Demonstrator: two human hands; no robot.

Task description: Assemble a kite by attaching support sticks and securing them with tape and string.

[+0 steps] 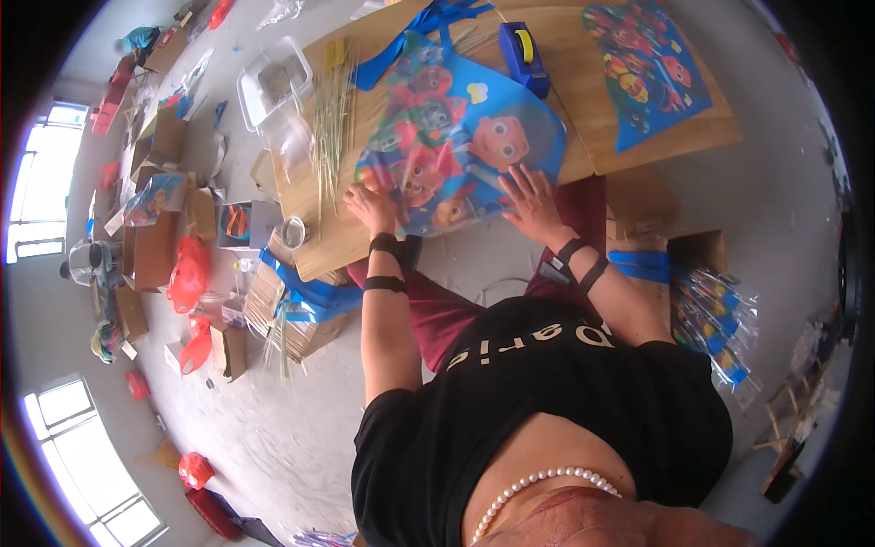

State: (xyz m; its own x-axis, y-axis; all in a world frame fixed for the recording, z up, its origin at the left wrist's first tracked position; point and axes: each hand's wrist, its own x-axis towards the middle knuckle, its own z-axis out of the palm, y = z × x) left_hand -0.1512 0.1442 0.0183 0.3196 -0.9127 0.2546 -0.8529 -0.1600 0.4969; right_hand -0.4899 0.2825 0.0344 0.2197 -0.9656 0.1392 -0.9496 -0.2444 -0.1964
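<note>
A printed plastic kite sheet (421, 137) with cartoon figures on blue lies across the wooden table, its near edge reaching over the table's front. My left hand (369, 208) is at the sheet's lower left edge, its fingers bent and closed on it. With fingers spread, my right hand (530, 202) rests on the sheet's lower right part. Beyond the sheet, blue strips (392, 56) lie bunched. Left of it is a bundle of thin straw-coloured sticks (334, 128). A blue tape dispenser (527, 68) with a yellow core stands at the sheet's upper right.
A second printed sheet (649, 77) lies at the table's right. A clear plastic tub (275, 84) and a round container (293, 232) are at the left. Below the table stand a box with sticks and blue strips (305, 301) and a carton of wrapped packets (715, 314).
</note>
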